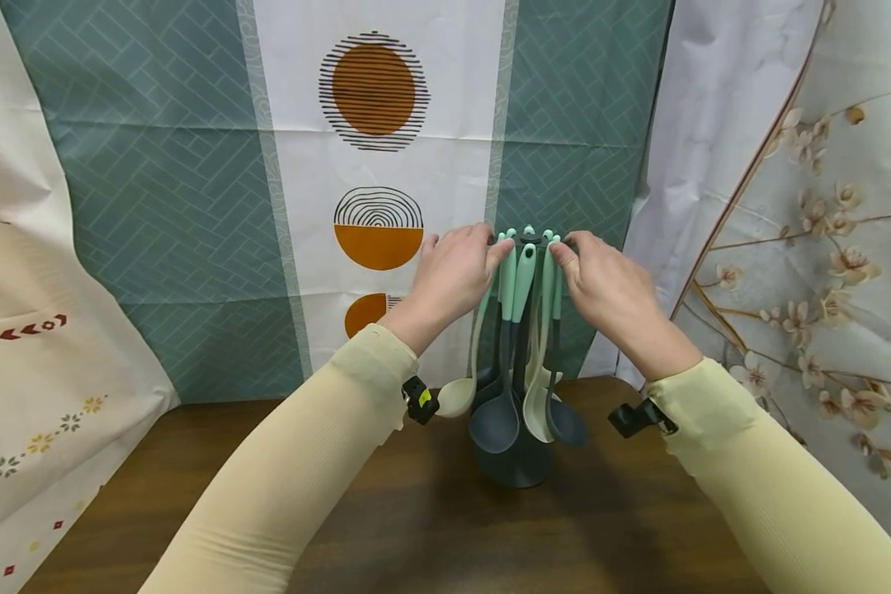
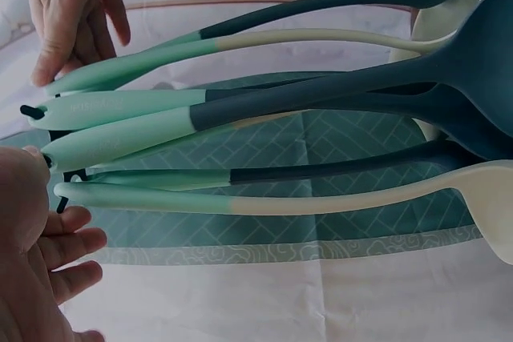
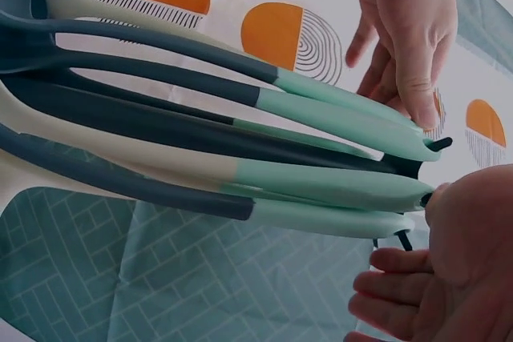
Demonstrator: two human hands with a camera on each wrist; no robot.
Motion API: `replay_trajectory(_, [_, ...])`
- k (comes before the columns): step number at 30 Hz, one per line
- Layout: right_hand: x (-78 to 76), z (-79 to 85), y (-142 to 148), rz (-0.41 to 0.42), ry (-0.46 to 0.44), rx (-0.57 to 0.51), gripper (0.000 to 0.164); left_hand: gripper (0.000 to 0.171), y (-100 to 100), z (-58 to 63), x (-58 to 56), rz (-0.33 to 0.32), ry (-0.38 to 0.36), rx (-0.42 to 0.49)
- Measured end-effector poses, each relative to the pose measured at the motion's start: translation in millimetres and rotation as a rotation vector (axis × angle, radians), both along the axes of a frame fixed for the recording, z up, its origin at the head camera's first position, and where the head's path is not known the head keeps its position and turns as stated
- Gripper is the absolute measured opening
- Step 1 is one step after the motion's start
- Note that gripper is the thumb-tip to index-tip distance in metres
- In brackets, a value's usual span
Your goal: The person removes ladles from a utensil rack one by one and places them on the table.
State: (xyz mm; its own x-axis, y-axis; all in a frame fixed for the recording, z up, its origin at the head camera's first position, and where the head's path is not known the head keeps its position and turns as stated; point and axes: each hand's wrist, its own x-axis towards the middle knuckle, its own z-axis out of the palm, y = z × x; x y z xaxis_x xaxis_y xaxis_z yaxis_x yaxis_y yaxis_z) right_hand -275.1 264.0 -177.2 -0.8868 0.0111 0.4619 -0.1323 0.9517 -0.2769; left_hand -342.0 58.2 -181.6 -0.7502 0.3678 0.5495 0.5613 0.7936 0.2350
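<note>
A dark rotating utensil stand (image 1: 516, 472) stands on the table, hung all round with mint-handled kitchen tools. Among them are a dark ladle (image 1: 494, 422), a cream ladle (image 1: 456, 398) and a cream spoon-like tool (image 1: 537, 411). My left hand (image 1: 453, 271) grips the left side of the stand's top, thumb in front by the handle ends. On the opposite side my right hand (image 1: 610, 282) holds the top in the same way. Black hooks (image 2: 32, 111) poke through the handle ends in the left wrist view. Fingers behind the rim are partly hidden.
The stand is near the back edge of the brown wooden table (image 1: 386, 528). Behind it hangs a green and white patterned curtain (image 1: 171, 206). Floral cloth (image 1: 824, 247) closes off the right side, and a cream printed cloth (image 1: 30, 330) the left.
</note>
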Motion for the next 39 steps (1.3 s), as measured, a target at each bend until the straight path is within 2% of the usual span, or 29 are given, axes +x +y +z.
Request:
replay_trajectory(9, [6.8, -3.6, -2.5, 0.009, 0.054, -0.006, 0.072, 0.044, -2.3, 0.8, 9.2, -0.001, 0.010, 0.017])
replay_trajectory(18, [22.5, -5.8, -3.5, 0.031, 0.061, -0.004, 0.072, 0.041, -7.8, 0.9, 23.5, -0.023, 0.029, 0.011])
replay_trajectory(23, [34.8, -5.5, -4.5, 0.043, 0.057, -0.011, 0.074, 0.043, -12.3, 2.9, 34.8, -0.058, 0.002, 0.028])
replay_trajectory(28, [45.6, -4.8, -7.2, 0.048, 0.070, -0.001, 0.074, 0.047, -18.1, 3.3, 46.1, -0.072, 0.005, 0.027])
replay_trajectory(35, [50.7, -2.9, -15.5, 0.024, 0.044, 0.036, 0.079, 0.051, -26.5, -1.0, 50.1, -0.057, -0.001, 0.042])
replay_trajectory(39, [52.6, -3.6, -22.4, 0.041, 0.082, 0.055, 0.083, 0.054, -30.5, -3.4, 51.3, -0.061, -0.009, 0.041])
